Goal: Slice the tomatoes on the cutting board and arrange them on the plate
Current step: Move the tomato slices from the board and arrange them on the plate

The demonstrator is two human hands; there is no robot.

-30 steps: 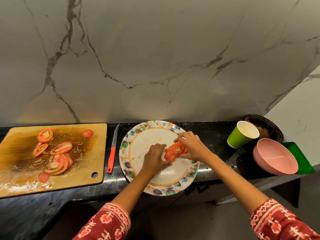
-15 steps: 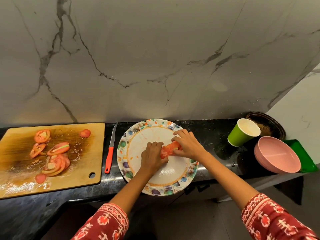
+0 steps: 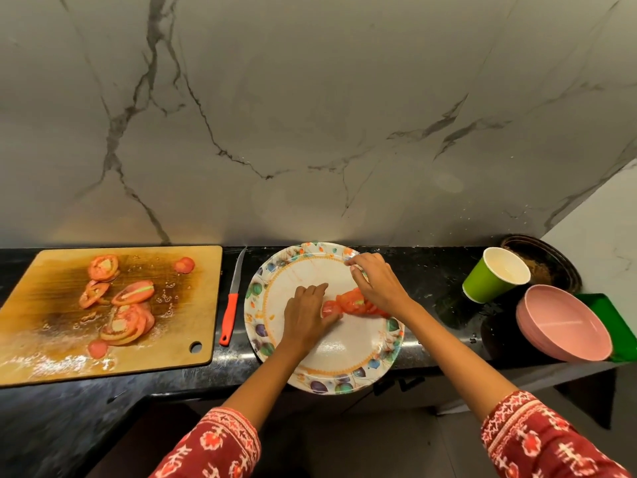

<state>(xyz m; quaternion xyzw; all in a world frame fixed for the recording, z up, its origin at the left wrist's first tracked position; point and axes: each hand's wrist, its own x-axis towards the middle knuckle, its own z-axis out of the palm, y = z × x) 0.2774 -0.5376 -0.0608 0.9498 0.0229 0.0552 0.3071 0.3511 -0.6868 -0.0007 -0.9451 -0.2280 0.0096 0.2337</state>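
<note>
far left, wooden cutting board [image 3: 193, 288] lying flat on the black surface [image 3: 69, 419], wet and stained in the middle. scattered across it, loose tomato slices [image 3: 125, 320]: one up near the back edge, a fanned heap lower down, a small end piece [image 3: 184, 264] off toward the board's right side. just beside the board, red-handled knife [image 3: 230, 313] flat on the surface, blade pointing to the marble wall [image 3: 310, 115], touched by no hand. next, floral paper plate [image 3: 262, 294], its front rim hanging a little past the surface's edge. over the plate's middle, left hand [image 3: 305, 317], fingers curled down, tips pressing on the left end of a row of slices on the plate [image 3: 348, 302]. right hand [image 3: 377, 284] meeting it from the other side, fingers bent over the right end of that same row, thumb side resting on the slices, forefinger stretched to the plate's far rim. both hands narrow, closed on the overlapping slices between them. red patterned sleeves [image 3: 537, 439] low in view. further right, green paper cup [image 3: 493, 279] tilted, mouth showing white inside. behind it, dark round dish [image 3: 555, 267] in the corner. far right, pink bowls [image 3: 565, 326] stacked, green tray [image 3: 606, 315] just behind them.
</note>
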